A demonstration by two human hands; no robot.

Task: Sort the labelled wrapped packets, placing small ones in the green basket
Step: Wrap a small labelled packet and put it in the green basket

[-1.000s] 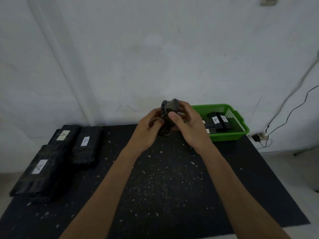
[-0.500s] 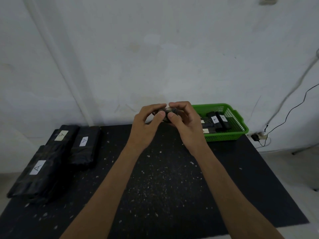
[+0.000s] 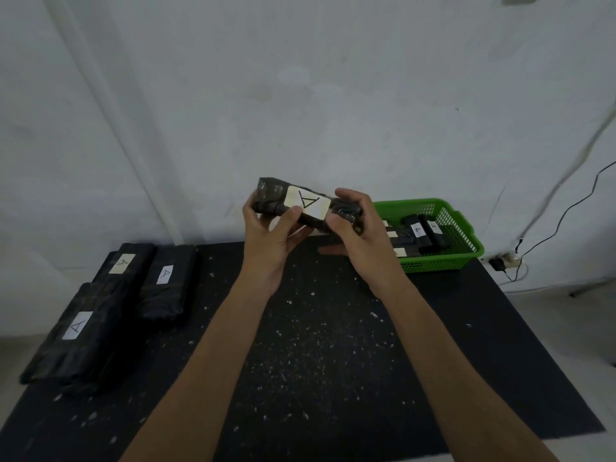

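Note:
A small packet in black wrap [image 3: 271,199] with a white label marked "A" is held up above the back of the mat. My left hand [image 3: 270,240] grips its left end and my right hand [image 3: 358,238] grips its right end. The label faces me. The green basket [image 3: 463,253] stands at the back right, just right of my right hand, with several small labelled black packets [image 3: 430,233] inside. Three large black wrapped packets [image 3: 83,331] with "A" labels lie at the left of the mat.
The black mat [image 3: 316,361] is speckled with white crumbs. A white wall rises directly behind it. A plug and black cable [image 3: 500,263] lie on the floor to the right of the basket.
Both hands have turned the small packet from end-on to lengthwise, so its white label now faces me. It sits slightly higher than before.

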